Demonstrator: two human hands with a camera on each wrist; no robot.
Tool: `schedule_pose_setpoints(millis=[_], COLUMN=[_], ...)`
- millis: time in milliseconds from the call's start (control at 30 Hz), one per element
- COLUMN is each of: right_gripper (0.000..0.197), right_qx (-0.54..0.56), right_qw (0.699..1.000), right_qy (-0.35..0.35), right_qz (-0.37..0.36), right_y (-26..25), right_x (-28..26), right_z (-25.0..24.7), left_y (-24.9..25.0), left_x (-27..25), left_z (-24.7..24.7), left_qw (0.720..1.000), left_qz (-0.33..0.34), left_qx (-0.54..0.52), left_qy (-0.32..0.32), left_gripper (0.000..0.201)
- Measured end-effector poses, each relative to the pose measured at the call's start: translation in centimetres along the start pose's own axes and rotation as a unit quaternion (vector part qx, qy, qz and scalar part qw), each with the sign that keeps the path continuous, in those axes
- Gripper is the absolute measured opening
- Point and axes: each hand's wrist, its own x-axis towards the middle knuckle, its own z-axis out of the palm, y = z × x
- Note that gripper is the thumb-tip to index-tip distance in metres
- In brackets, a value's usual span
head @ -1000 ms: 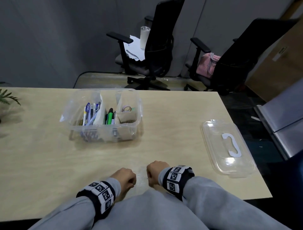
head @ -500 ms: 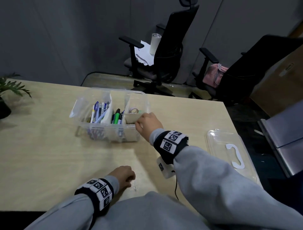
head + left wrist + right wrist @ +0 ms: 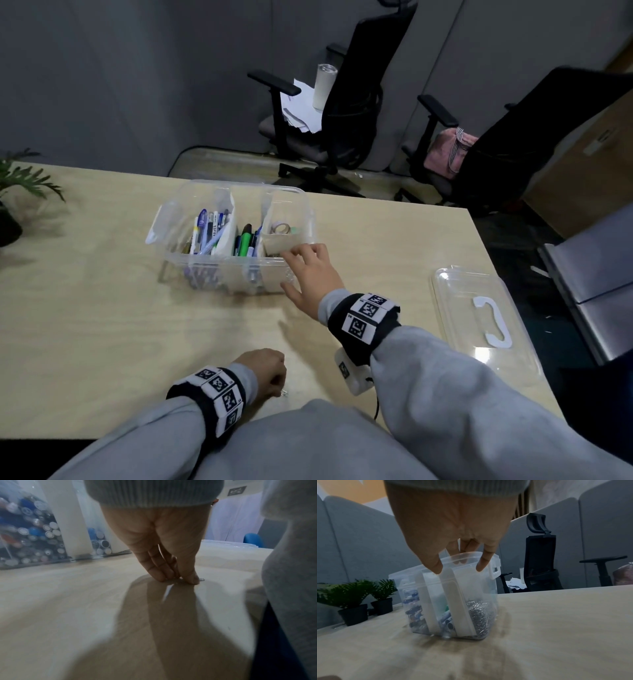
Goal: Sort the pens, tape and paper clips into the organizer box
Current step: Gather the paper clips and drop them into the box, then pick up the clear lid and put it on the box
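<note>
- From the head view I am seeing my right hand (image 3: pixel 311 274) reaching over the near right corner of the clear plastic organizer box (image 3: pixel 191 270) on the pale wooden table (image 3: pixel 85 325), fingers spread and relaxed, gripping nothing. Blue and white pens (image 3: pixel 205 229) are standing in the left compartment, green and black markers (image 3: pixel 245 240) in the middle, a tape roll (image 3: pixel 280 228) at the back right. My left hand (image 3: pixel 265 371) is sitting bunched near the table edge beside a small metal paper clip (image 3: pixel 284 394). The clear lid with a white handle (image 3: pixel 486 325) is lying well to the right.
- From the left wrist I am watching fingertips (image 3: pixel 160 575) and thumb pressing down together on the table, the clip (image 3: pixel 202 579) just beside the thumb; whether they are pinching anything I cannot tell.
- From the right wrist my hand (image 3: pixel 453 524) is hanging open, fingertips (image 3: pixel 481 564) touching the box (image 3: pixel 436 591) rim above a heap of silver paper clips (image 3: pixel 479 616).
</note>
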Motion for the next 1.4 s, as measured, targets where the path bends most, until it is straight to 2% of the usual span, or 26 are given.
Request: schedule_pose_setpoints(millis=[167,300,367,467,833,900,967,1067,1167,1233,1333,1400], right_gripper=[0.055,0.056,0.057,0.058,0.058,0.058,0.058,0.064,0.069,0.068,0.065,0.064], right_qx=[-0.016,-0.018,-0.019,-0.019,-0.033,-0.017,0.013,0.038,0.071,0.080,0.061,0.057], right_qw=[1.000,1.000,1.000,1.000,0.999,0.999,0.998,0.995,0.996,0.994,0.978,0.966], right_qy=[-0.008,-0.010,-0.009,0.000,0.005,0.015,0.038,0.065,0.045,0.017,-0.029,-0.019], right_qz=[-0.008,-0.008,-0.006,-0.008,-0.022,-0.034,-0.052,-0.066,-0.001,0.079,0.196,0.252], right_y=[0.0,0.1,0.1,0.1,0.3,0.7,1.4,3.3,6.7,9.6,13.2,14.9], right_x=[-0.1,-0.2,-0.2,-0.4,-0.4,-0.5,-0.8,-2.6,-5.7,-7.9,-10.8,-12.6], right_z=[-0.1,0.0,0.1,0.2,0.3,0.3,0.4,1.4,3.3,4.3,4.4,3.9], left_y=[0.5,0.2,0.2,0.4,2.0,1.6,0.8,-0.9,-2.7,-3.6,-4.2,-4.3], left_x=[0.0,-0.1,-0.1,0.0,-0.5,-1.1,-2.1,-3.9,-4.4,-3.8,-2.1,-0.9], left_z=[-0.6,-0.4,-0.4,-0.6,-0.5,-1.3,-3.3,-8.3,-12.8,-15.0,-16.2,-16.0], left_qw=[0.998,1.000,0.999,0.998,0.997,0.995,0.982,0.935,0.879,0.861,0.869,0.875], left_qz=[0.021,-0.007,-0.027,-0.043,-0.076,-0.085,-0.075,-0.037,-0.034,-0.052,-0.075,-0.102], left_qx=[0.054,0.019,-0.020,-0.053,-0.025,-0.055,-0.129,-0.198,-0.234,-0.239,-0.246,-0.247], left_qy=[-0.033,-0.021,-0.002,0.010,-0.017,0.026,0.111,0.291,0.415,0.447,0.424,0.403], left_gripper=[0.022,0.020,0.012,0.015,0.018,0.015,0.009,0.031,0.018,0.014,0.011,0.007])
